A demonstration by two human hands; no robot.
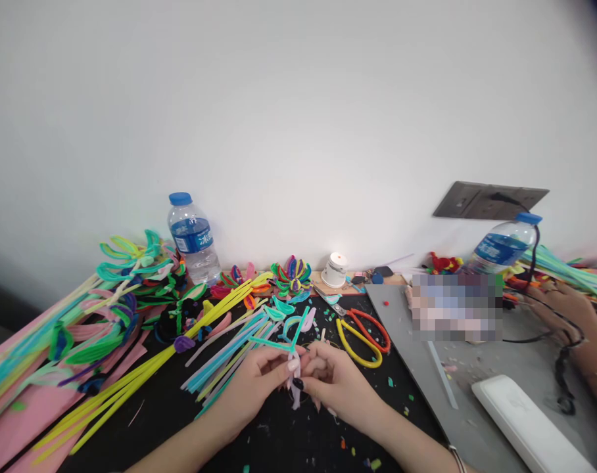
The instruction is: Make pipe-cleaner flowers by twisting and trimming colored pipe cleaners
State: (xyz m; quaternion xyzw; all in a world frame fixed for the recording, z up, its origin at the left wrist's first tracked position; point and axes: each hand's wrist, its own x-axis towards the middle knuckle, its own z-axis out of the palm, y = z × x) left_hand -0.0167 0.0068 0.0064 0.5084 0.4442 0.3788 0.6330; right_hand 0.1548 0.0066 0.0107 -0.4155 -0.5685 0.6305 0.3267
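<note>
My left hand [263, 374] pinches a small pipe-cleaner piece [292, 348] from the left. Teal arms spread from its top in a Y, and a pale lavender part hangs below the fingers. My right hand [340, 381] closes on the same piece from the other side, around the lavender part; the exact grip is partly hidden by the fingers. Just beyond the hands lie loose teal and lilac pipe-cleaner loops [291, 326]. Scissors [360, 338] with one red and one yellow handle rest to the right of them, on the black tabletop [377, 420].
Bundled pipe cleaners [229, 348] and yellow ones [131, 381] lie left, near pipe-cleaner flowers [91, 328]. A water bottle [192, 243] and paper cup [334, 270] stand by the wall. Right are a grey board [427, 401], a white case [525, 420] and another person's hand [565, 309].
</note>
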